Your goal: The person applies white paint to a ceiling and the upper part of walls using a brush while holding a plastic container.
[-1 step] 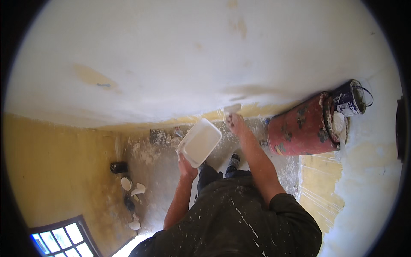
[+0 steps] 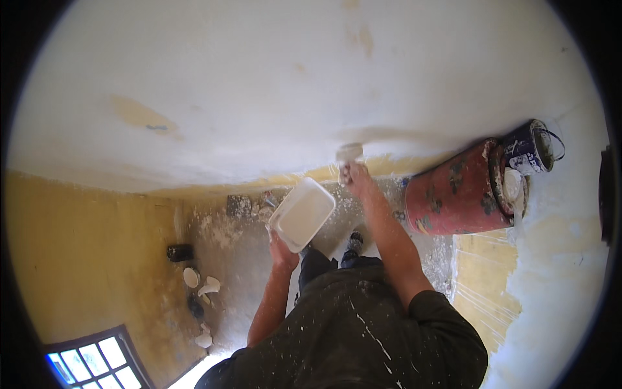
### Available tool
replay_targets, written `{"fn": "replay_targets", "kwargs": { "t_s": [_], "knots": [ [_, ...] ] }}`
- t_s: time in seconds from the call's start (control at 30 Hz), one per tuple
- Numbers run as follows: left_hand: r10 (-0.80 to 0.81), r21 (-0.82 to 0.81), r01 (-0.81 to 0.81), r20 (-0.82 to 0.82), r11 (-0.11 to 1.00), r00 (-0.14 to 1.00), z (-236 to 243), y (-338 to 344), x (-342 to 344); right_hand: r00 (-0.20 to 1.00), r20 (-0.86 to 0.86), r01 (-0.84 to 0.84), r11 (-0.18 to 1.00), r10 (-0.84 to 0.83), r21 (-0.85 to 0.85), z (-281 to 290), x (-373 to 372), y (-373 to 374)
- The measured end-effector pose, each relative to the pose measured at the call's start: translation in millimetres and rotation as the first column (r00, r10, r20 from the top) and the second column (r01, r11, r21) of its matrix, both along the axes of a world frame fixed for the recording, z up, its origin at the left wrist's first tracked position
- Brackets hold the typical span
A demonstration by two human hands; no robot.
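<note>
A white tray is resting in the left hand, whose fingers are gripping its left edge; to the tray's right, the right hand is clenching a scraper before the pale wall, and farther right a red drum is standing.

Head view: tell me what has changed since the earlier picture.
The right hand and the flat scraper it holds have shifted slightly up the picture. Nothing was taken hold of or let go. The left hand still holds the white tray in place; the red drum hasn't moved.
</note>
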State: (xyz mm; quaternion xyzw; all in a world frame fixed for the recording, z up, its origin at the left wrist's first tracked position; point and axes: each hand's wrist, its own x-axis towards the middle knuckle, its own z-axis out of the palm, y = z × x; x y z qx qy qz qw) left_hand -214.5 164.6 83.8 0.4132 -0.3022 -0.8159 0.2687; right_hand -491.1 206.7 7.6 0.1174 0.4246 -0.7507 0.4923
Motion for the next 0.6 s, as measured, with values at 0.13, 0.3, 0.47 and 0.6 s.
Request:
{"fn": "replay_targets", "kwargs": {
  "t_s": [0.13, 0.3, 0.47, 0.6],
  "knots": [
    [-0.084, -0.329, 0.099, 0.060, 0.939, 0.995, 9, 9, 1, 0.990, -0.122, -0.097, 0.975, 0.074, -0.201, 196, -17, -9],
    [-0.060, -0.601, 0.246, 0.313, 0.760, 0.948, 22, 9, -5, 0.946, -0.307, -0.238, 0.862, 0.102, -0.448, 338, 11, 49],
    [0.025, -0.037, -0.025, -0.012, 0.999, 1.000, 17, 6, -14, 0.753, -0.650, -0.324, 0.806, -0.097, -0.496, 355, 1, 41],
    [0.061, 0.027, -0.062, 0.058, 0.998, 0.996, 12, 12, -13, 0.548, -0.829, -0.245, 0.925, -0.114, -0.289, 263, -32, -19]
  ]
}}
